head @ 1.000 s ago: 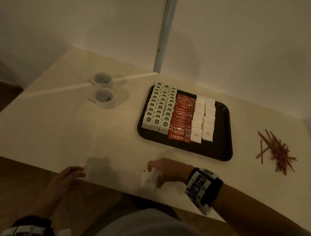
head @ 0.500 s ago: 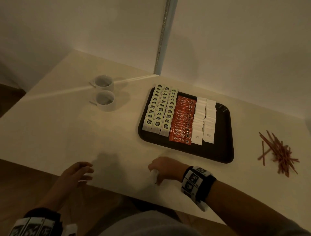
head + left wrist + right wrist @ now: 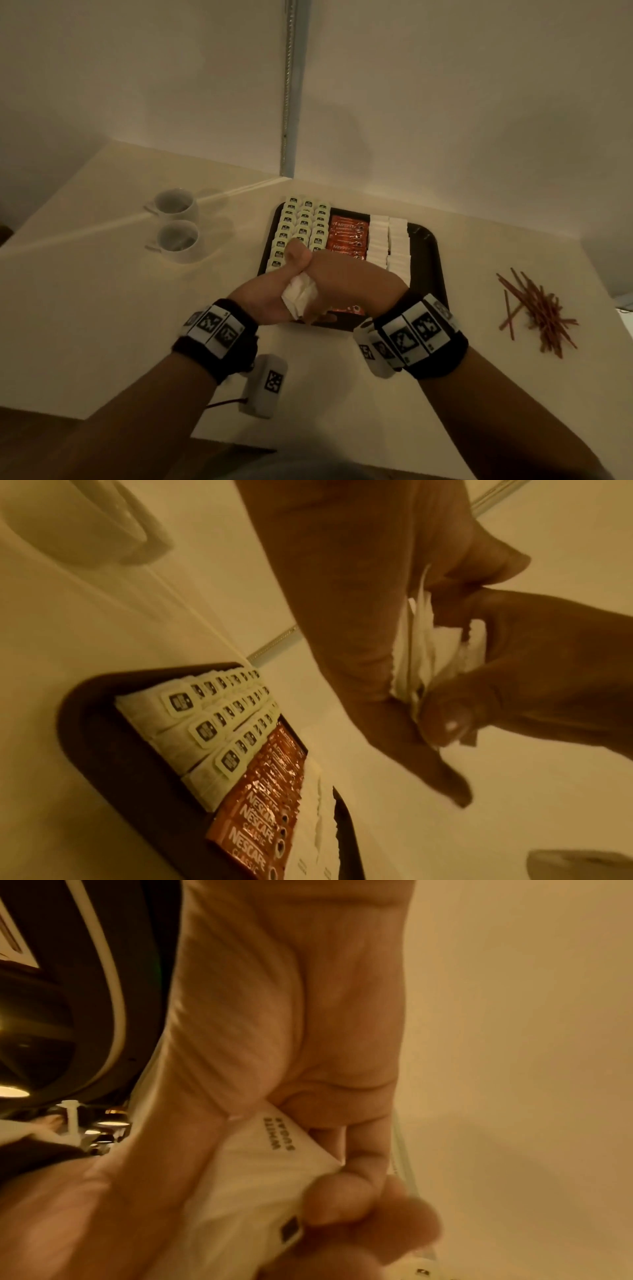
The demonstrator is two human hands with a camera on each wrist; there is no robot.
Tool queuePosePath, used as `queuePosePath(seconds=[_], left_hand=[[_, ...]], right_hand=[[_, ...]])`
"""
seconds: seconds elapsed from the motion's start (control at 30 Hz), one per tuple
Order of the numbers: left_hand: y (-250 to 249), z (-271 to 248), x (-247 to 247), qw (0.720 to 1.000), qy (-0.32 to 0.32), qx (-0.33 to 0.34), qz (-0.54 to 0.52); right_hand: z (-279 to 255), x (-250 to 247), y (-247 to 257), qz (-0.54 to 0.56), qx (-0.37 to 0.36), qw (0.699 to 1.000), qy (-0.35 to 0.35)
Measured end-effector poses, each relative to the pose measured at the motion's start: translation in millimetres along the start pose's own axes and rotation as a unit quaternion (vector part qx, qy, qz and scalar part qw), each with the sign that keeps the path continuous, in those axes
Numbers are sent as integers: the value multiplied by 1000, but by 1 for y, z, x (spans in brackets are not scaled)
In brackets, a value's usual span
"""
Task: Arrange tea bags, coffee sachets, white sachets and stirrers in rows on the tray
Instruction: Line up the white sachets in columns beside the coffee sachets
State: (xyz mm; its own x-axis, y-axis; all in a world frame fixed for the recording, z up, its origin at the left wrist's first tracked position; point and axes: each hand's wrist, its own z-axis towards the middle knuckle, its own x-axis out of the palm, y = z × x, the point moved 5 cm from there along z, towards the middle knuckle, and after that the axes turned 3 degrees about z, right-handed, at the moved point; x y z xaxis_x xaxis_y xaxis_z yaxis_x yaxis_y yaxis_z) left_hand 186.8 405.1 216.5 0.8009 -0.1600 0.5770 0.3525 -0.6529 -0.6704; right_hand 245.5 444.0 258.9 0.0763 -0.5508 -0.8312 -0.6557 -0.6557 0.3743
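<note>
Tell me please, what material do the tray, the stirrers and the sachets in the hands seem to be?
Tray: probably plastic, dark brown, matte, with rounded moulded corners.
Stirrers: thin reddish-brown sticks, plastic or wood; too small to tell.
White sachets held between both hands: paper, matte, creased, printed "WHITE SUGAR".

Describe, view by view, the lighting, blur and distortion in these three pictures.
Head view: dim, warm light; wide-angle bending of the wall seam; soft shadows beside the cups; tray fairly sharp. Left wrist view: yellow cast, tea bags sharp, right hand slightly smeared. Right wrist view: sachets legible, fingertips blurred, bright lamp glare at the left edge.
</note>
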Motion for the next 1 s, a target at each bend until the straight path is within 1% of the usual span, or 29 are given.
queuePosePath(seconds=[0.07, 0.1, 0.17, 0.3, 0.47, 0.5, 0.57, 0.6, 0.7, 0.8, 0.9, 0.93, 0.97, 1.0], left_hand=[[-3, 15, 2, 999, -1, 8, -53], [-5, 21, 4, 999, -9, 11, -49], [-8, 30, 9, 997, -16, 23, -74], [-17, 42, 18, 994, -20, 43, -102], [-26, 59, 16, 992, -31, 42, -117], [-28, 61, 15, 993, -28, 38, -109], [-30, 64, 15, 995, -31, 20, -90], [-30, 65, 15, 996, -33, 14, -83], [-32, 68, 15, 995, -43, 25, -87], [-34, 73, 12, 993, -63, 57, -82], [-36, 76, 8, 991, -92, 79, -51], [-36, 77, 6, 990, -101, 84, -42], [-37, 77, 5, 989, -107, 91, -36], [-38, 77, 4, 988, -113, 99, -29]], right_hand=[[-1, -6, -12, 33, 18, 999, -22], [-3, -11, -17, 65, 24, 997, -35], [-8, -25, -26, 121, 28, 990, -72], [-18, -48, -53, 222, 20, 968, -119], [-32, -56, -85, 247, 57, 946, -202], [-33, -54, -88, 280, 54, 933, -222], [-34, -47, -95, 366, 57, 894, -251], [-35, -44, -98, 387, 62, 881, -266], [-35, -38, -109, 401, 70, 857, -316], [-37, -36, -119, 379, 73, 842, -378], [-39, -36, -127, 380, 91, 831, -396], [-39, -34, -131, 393, 100, 823, -398], [-39, -33, -134, 417, 109, 808, -401], [-40, -31, -137, 450, 120, 786, -406]])
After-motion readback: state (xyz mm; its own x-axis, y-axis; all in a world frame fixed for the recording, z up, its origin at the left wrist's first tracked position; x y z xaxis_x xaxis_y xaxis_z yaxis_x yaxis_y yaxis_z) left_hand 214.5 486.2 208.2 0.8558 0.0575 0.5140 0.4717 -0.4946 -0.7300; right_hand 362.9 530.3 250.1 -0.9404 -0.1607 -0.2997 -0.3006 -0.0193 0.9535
